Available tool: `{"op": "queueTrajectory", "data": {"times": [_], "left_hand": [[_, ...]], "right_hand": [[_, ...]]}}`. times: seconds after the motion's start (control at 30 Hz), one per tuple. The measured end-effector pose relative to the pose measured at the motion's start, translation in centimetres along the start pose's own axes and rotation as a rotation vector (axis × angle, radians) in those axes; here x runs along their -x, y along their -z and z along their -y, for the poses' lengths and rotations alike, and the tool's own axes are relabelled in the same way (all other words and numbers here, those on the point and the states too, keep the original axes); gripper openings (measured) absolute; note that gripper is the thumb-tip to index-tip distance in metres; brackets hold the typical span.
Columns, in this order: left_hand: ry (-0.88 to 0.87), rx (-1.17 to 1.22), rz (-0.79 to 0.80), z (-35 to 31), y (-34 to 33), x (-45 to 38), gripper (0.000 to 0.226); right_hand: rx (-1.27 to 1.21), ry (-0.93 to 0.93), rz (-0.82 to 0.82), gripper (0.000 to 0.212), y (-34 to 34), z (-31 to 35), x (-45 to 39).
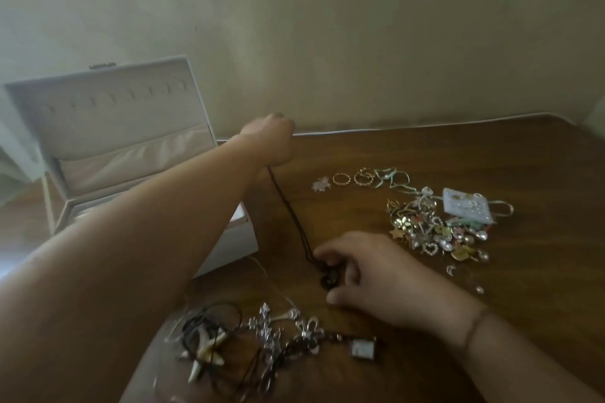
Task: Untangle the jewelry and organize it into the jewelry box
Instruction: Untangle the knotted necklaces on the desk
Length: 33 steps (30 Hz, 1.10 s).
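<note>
2 hands stretch dark cord necklace [288, 206]: left hand [270, 137] grips cord end, right hand [370, 275] pinches pendant.

Worktop: your brown wooden worktop [458, 154] fills the lower right of the frame, its pale far edge against the wall.
Left of frame: the white jewelry box [108, 147] stands on it, lid open.
Upper centre: a small snowflake piece [320, 184], then gold rings [353, 177] in a row.
Right: a heap of charms and earrings [438, 232], with a white earring card [466, 208] at its top.
Centre: a dark cord necklace [322, 271], its pendant on the wood.
Bottom centre: tangled necklaces [258, 343].
</note>
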<state>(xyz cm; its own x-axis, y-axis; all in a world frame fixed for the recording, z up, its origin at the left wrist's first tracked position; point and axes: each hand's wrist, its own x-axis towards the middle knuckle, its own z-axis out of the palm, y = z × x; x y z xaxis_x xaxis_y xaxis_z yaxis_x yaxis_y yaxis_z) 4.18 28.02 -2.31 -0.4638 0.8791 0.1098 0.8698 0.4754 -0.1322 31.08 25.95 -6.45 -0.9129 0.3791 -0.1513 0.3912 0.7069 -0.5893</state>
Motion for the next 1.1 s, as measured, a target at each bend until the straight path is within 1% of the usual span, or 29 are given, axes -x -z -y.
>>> {"op": "queueTrajectory", "data": {"times": [0.07, 0.13, 0.2, 0.23, 0.27, 0.3, 0.37, 0.4, 0.43, 0.47, 0.5, 0.57, 0.6, 0.67, 0.77, 0.83, 0.9, 1.03, 1.1], "left_hand": [[-0.149, 0.090, -0.079, -0.8, 1.3, 3.0, 0.025], [-0.341, 0.224, -0.197, -1.8, 2.3, 7.4, 0.024], [-0.473, 0.345, -0.285, -2.5, 2.5, 12.8, 0.020], [-0.498, 0.377, -0.291, -2.6, 2.2, 15.4, 0.018], [-0.501, 0.389, -0.277, -2.5, 1.6, 18.1, 0.016], [-0.493, 0.384, -0.259, -2.3, 0.9, 20.5, 0.016], [-0.460, 0.377, -0.223, -1.5, -0.4, 24.8, 0.025], [-0.425, 0.384, -0.188, -1.1, -0.9, 26.5, 0.033], [-0.378, 0.383, -0.144, -0.7, -1.3, 27.8, 0.042], [-0.337, 0.362, -0.103, -0.4, -1.6, 28.7, 0.052], [-0.314, 0.328, -0.071, -0.2, -2.0, 29.4, 0.059], [-0.308, 0.292, -0.038, 0.0, -2.7, 30.3, 0.064], [-0.304, 0.296, -0.034, 0.2, -3.0, 30.6, 0.064], [-0.274, 0.338, -0.038, 0.8, -3.6, 30.9, 0.063], [-0.239, 0.399, -0.076, 1.4, -3.9, 31.4, 0.053], [-0.233, 0.434, -0.093, 1.6, -4.2, 31.6, 0.046], [-0.222, 0.464, -0.098, 1.8, -4.4, 31.7, 0.041], [-0.182, 0.562, -0.153, 1.9, -4.9, 31.8, 0.031], [-0.156, 0.622, -0.174, 2.1, -5.0, 31.9, 0.033]], "right_hand": [[-0.019, 0.011, -0.003, 0.061, 0.3, -0.3, 0.3], [-0.013, 0.042, -0.039, 0.056, 0.4, -0.4, 0.8], [0.019, 0.081, -0.100, 0.042, 0.5, 0.0, 1.5], [0.075, 0.097, -0.125, 0.031, 0.6, 0.4, 1.9], [0.156, 0.109, -0.129, 0.022, 0.7, 0.9, 2.5], [0.244, 0.108, -0.098, 0.021, 0.7, 1.3, 3.1], [0.395, 0.068, 0.023, 0.036, 0.0, 1.9, 4.7], [0.451, 0.048, 0.060, 0.043, -0.6, 1.9, 5.5], [0.480, 0.040, 0.062, 0.046, -1.2, 1.8, 6.2], [0.462, 0.046, 0.038, 0.044, -1.8, 1.5, 6.8], [0.408, 0.062, 0.001, 0.037, -2.3, 1.1, 7.1], [0.303, 0.108, -0.070, 0.019, -2.6, 0.2, 7.7], [0.278, 0.118, -0.094, 0.013, -2.5, -0.4, 8.0], [0.236, 0.125, -0.141, 0.009, -1.8, -1.4, 8.8], [0.118, 0.117, -0.258, 0.015, -0.2, -3.2, 10.3], [-0.033, 0.081, -0.374, 0.021, 1.0, -4.5, 11.3], [-0.119, 0.032, -0.443, 0.024, 1.8, -5.8, 11.9], [-0.102, -0.083, -0.478, 0.025, 2.0, -8.4, 11.8], [-0.072, -0.107, -0.477, 0.023, 1.8, -8.9, 11.6]]}}
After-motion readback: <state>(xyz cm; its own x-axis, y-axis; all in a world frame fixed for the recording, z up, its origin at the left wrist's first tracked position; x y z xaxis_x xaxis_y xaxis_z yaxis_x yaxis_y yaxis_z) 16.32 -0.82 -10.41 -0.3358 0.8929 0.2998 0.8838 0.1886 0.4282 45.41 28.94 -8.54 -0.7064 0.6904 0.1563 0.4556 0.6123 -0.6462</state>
